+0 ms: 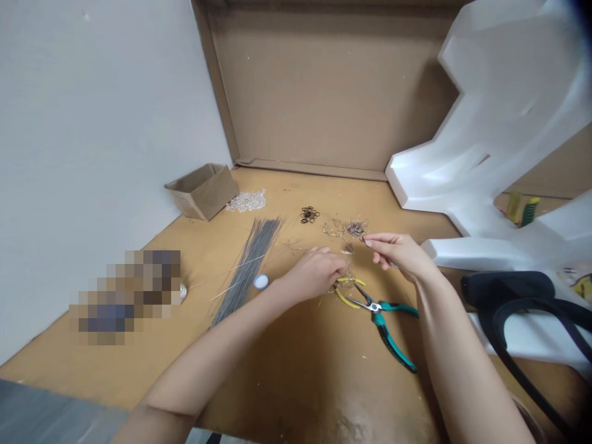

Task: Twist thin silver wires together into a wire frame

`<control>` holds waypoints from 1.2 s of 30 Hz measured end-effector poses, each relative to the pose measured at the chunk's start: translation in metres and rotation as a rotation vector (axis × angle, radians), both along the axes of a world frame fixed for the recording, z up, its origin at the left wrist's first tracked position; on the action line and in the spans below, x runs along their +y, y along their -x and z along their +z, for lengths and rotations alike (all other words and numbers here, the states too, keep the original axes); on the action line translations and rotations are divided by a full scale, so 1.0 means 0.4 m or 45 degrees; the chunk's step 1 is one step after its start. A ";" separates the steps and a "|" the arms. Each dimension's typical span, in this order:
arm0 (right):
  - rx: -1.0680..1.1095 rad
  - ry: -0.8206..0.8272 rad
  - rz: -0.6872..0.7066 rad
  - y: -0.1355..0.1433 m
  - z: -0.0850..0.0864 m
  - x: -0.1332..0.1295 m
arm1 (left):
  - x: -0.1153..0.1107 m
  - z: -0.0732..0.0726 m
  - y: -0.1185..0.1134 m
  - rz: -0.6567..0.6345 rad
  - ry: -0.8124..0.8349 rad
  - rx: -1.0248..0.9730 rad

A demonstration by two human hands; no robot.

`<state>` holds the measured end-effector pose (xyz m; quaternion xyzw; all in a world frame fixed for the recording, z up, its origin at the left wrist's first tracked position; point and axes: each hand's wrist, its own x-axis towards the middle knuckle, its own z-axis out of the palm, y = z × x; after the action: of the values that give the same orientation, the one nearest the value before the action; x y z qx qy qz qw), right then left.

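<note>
My left hand (317, 272) rests low over the table with its fingers curled together; whatever is in them is hidden. Thin silvery wire pieces (350, 271) lie right beside its fingertips. Thumb and forefinger of my right hand (396, 254) are pinched on a small dark bit, too small to name, close to a tangled heap of metal wire pieces (356, 228). Below both hands lie pliers with teal handles (392, 346), jaws toward the left hand. A yellow-handled tool (348, 300) lies against those jaws, partly covered by my left hand.
Left of my hands lie a bundle of grey wires (250, 265) and a small blue-rimmed white disc (261, 282). Farther back are black rings (309, 214), clear beads (247, 200) and a cardboard box (202, 191). White foam (430, 185) and a black strapped object (509, 287) stand right.
</note>
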<state>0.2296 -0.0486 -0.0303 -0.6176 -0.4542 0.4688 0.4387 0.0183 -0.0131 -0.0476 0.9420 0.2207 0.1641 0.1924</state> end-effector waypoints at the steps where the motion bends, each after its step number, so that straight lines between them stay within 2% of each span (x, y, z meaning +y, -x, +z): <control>1: -0.046 0.021 0.012 -0.001 -0.008 0.004 | 0.010 0.014 0.013 -0.058 0.055 -0.006; 5: -0.212 0.061 0.099 -0.003 -0.031 0.014 | 0.050 0.070 0.066 0.019 0.285 -0.113; 8: -0.242 0.080 0.190 -0.001 -0.039 0.015 | 0.066 0.089 0.091 0.045 0.508 -0.214; 15: -0.081 0.062 0.233 0.015 -0.029 0.013 | 0.093 0.096 0.128 0.087 0.842 -0.454; 21: -0.144 0.002 0.174 0.038 -0.006 0.007 | 0.118 0.079 0.133 -0.003 1.200 -0.910; 24: -0.143 -0.075 0.191 0.058 0.011 -0.006 | 0.119 0.073 0.127 -0.042 1.341 -1.059; 29: -0.083 -0.147 0.188 0.111 0.032 -0.029 | 0.110 0.072 0.116 -0.028 1.401 -1.063; 33: -0.048 -0.243 0.222 0.145 0.022 -0.029 | 0.102 0.074 0.108 -0.009 1.323 -0.978; 36: -0.202 -0.375 -0.014 0.153 0.018 -0.025 | 0.092 0.083 0.105 0.035 1.199 -0.893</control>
<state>0.1686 -0.0587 -0.0231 -0.5841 -0.5478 0.3445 0.4899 -0.0239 0.0235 -0.0145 0.6417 0.2051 0.3527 0.6494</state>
